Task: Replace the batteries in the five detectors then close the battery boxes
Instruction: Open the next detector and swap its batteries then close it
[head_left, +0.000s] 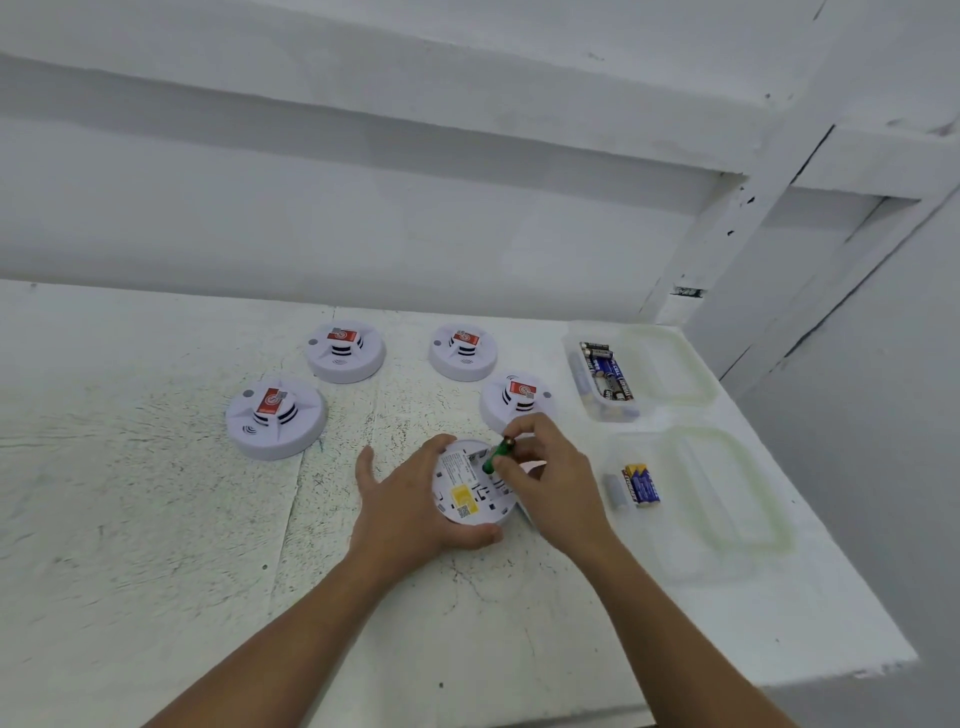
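Green cylindrical battery: light, rigid, smooth-jacketed, judged slippery. Take it across the barrel near one end, as the right hand does in a thumb-and-fingertip pinch, lower end at the open battery box. White round plastic detector: light, stiff shell, underside up on the white speckled bench, yellow label showing. Left hand grips its rim between thumb and curled fingers. Four matching detectors sit dome-up behind.

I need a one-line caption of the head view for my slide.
The left hand grips an overturned detector while the right hand pinches a green battery over it.
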